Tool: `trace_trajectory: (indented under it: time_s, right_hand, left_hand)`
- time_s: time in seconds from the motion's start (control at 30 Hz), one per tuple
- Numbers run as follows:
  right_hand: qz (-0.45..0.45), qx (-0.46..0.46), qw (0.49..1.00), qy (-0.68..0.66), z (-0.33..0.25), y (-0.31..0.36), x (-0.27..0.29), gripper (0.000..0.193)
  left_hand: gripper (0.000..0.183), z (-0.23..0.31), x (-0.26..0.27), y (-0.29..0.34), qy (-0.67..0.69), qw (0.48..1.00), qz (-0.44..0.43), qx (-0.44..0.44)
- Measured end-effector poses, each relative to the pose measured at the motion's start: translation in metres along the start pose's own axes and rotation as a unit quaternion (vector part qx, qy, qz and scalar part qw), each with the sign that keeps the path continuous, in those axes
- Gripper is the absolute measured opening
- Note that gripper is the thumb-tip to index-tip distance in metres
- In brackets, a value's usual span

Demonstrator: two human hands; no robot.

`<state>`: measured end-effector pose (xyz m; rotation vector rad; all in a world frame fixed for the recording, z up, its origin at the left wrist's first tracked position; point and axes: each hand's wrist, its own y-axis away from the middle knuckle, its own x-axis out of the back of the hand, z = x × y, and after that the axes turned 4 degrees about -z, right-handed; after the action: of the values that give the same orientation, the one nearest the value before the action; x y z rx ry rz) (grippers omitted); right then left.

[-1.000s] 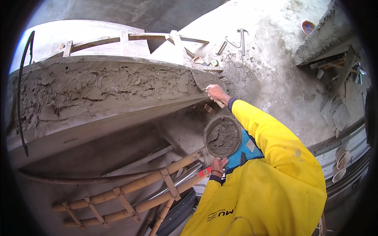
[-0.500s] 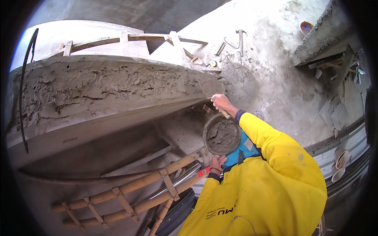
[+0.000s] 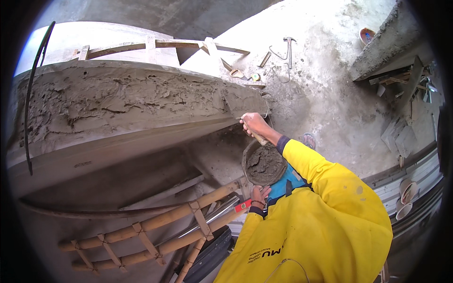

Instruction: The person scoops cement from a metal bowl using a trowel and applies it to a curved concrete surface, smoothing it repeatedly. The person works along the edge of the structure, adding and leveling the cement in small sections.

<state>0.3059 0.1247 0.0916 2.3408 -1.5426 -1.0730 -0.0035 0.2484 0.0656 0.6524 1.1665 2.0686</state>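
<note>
A rough concrete floor (image 3: 330,94) lies below a curved ledge (image 3: 118,108) coated in wet mortar. The right hand (image 3: 254,125) is closed around a trowel handle (image 3: 258,138) at the ledge's end. The mortar pan (image 3: 264,163), judged heavy and sloppy, is supported from beneath by the left hand (image 3: 259,194), best held at its rim.

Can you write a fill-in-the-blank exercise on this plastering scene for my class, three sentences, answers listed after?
1. The left hand holds up a round pan filled with wet grey ____.
2. The right hand presses a tool against the end of the rough-plastered ____ beam.
3. Below the beam lies a ladder made of ____ poles.

Missing words: mortar; concrete; bamboo
</note>
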Motion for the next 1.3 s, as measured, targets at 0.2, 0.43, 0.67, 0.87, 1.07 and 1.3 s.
trace_trajectory:
  time_s: [0.2,0.43,0.67,0.87,1.07,1.3]
  right_hand:
    - [0.124,0.202,0.945,0.224,0.016,0.014,-0.018,0.030]
    - [0.108,0.183,0.914,0.346,0.032,0.060,0.014,0.024]
    - [0.190,0.211,0.897,0.338,0.035,0.015,0.040,0.019]
    - [0.178,0.184,0.901,0.350,0.029,-0.034,0.025,0.019]
    - [0.174,0.149,0.911,0.343,0.054,-0.051,0.027,0.024]
    - [0.015,0.036,0.995,0.096,0.033,-0.013,0.010,0.029]
  left_hand:
    - [0.018,0.004,-0.005,0.003,-0.005,1.000,0.001,-0.009]
    - [0.023,0.008,-0.004,0.007,-0.012,0.999,0.003,0.040]
    - [0.022,-0.003,0.007,-0.005,0.013,1.000,-0.011,0.021]
    - [0.022,-0.017,0.018,-0.007,0.003,1.000,-0.001,0.018]
    - [0.027,-0.018,0.020,-0.011,0.008,1.000,-0.012,0.012]
    - [0.027,-0.017,0.015,-0.011,0.028,0.999,0.000,0.019]
